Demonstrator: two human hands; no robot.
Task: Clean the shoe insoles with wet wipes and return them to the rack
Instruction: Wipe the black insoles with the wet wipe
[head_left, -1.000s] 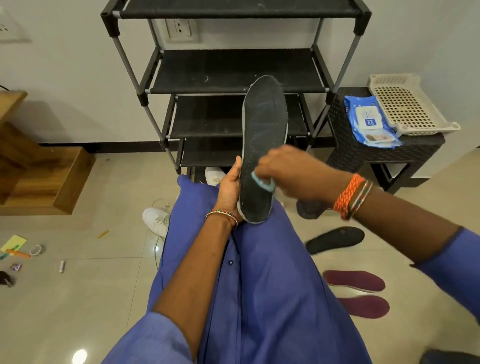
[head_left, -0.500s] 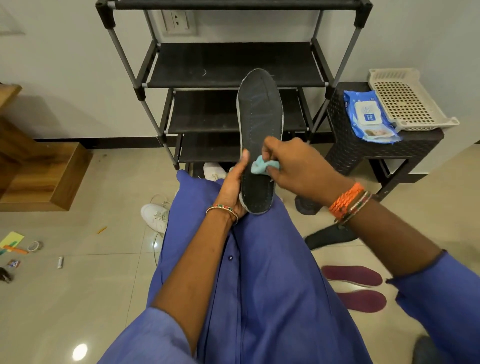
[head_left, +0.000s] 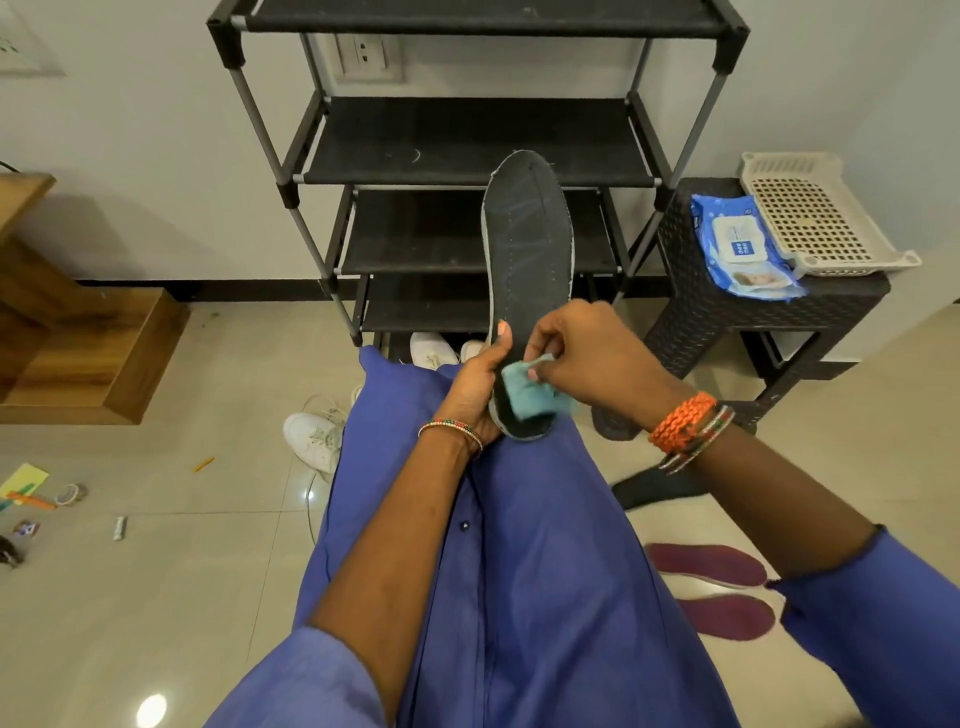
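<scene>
A long black insole (head_left: 527, 244) stands upright on my lap, its heel end resting on my blue-clad thigh. My left hand (head_left: 475, 384) grips its lower left edge, thumb on the front face. My right hand (head_left: 592, 358) pinches a folded light-blue wet wipe (head_left: 527, 395) and presses it against the heel part of the insole. Behind stands the black shoe rack (head_left: 467, 145) with bare shelves. On the floor to my right lie another black insole (head_left: 654, 491) and two maroon insoles (head_left: 711, 564) (head_left: 727, 616).
A dark wicker stool (head_left: 727, 322) at right carries a blue wet-wipe pack (head_left: 737, 249) and a white perforated tray (head_left: 815, 213). White sneakers (head_left: 317, 436) sit on the floor by the rack's foot. Small scraps (head_left: 31, 493) lie at far left beside a wooden step (head_left: 93, 358).
My right hand has rubbed the wipe up the insole's lower part and back down onto the heel. My left hand keeps the same hold.
</scene>
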